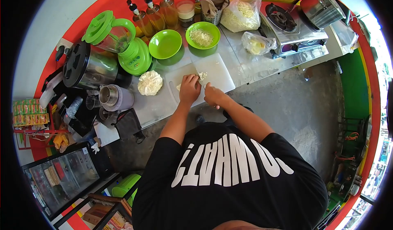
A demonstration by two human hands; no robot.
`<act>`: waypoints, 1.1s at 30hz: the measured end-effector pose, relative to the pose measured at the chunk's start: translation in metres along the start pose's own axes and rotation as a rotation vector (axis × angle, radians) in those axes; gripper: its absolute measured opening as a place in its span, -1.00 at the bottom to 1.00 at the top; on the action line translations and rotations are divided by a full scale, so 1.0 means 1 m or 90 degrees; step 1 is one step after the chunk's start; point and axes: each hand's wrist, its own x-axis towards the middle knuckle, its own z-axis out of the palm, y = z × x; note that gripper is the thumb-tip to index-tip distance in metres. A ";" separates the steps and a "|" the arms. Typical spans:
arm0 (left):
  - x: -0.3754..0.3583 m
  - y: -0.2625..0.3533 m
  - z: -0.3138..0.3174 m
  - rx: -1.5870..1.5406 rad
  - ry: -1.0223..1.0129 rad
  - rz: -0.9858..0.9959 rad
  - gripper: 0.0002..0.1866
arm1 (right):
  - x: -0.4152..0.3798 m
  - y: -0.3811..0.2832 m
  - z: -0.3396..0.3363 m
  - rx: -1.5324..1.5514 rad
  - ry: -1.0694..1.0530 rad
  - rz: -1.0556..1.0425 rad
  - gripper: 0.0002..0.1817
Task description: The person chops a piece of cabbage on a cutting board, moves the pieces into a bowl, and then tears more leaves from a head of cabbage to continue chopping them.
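Observation:
A white cutting board (pixel 221 68) lies on the metal counter in front of me. My left hand (pixel 190 89) rests on it with curled fingers; what they press on is hidden. My right hand (pixel 214 96) is closed on a knife, whose thin blade (pixel 204 85) shows only faintly beside the left fingertips. Small pale chopped pieces (pixel 203 75) lie just beyond the fingers. Left of the board sits a whitish cabbage (pixel 150 83). Behind the board stand a green bowl (pixel 202 37) with pale shreds and another green bowl (pixel 165 44).
A green blender (pixel 133 54) and pump bottles (pixel 154 16) stand at the back left. A bag of pale shreds (pixel 240 15), a smaller bag (pixel 258 44) and a gas stove (pixel 292 29) are at the right. A steel cup (pixel 109 95) stands left.

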 end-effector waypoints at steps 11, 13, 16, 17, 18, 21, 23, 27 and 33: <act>0.000 0.007 -0.008 -0.021 -0.017 -0.024 -0.76 | -0.028 -0.029 -0.030 -0.025 -0.043 0.067 -0.53; -0.003 0.005 -0.003 -0.019 -0.007 -0.029 -0.75 | -0.017 -0.011 -0.001 -0.072 0.031 0.031 -0.53; -0.004 0.005 -0.002 -0.013 0.007 -0.038 -0.75 | 0.006 0.009 0.020 -0.132 0.132 -0.026 -0.56; -0.005 0.006 -0.002 -0.011 0.009 -0.040 -0.75 | 0.012 0.013 0.021 -0.143 0.160 -0.044 -0.57; -0.007 0.006 -0.002 -0.010 0.010 -0.040 -0.75 | 0.012 0.011 0.016 -0.143 0.161 -0.044 -0.57; -0.007 0.003 -0.003 -0.030 0.011 -0.028 -0.78 | 0.007 -0.002 -0.007 -0.104 0.118 -0.061 -0.68; -0.007 0.003 -0.004 -0.048 -0.004 -0.030 -0.81 | 0.005 -0.009 -0.012 -0.095 0.066 -0.027 -0.69; -0.007 0.002 -0.002 -0.051 0.001 -0.031 -0.82 | -0.017 -0.015 0.000 -0.061 0.021 0.025 -0.63; -0.007 0.005 -0.001 -0.040 0.027 -0.047 -0.85 | 0.013 0.008 0.023 -0.174 0.194 -0.059 -0.72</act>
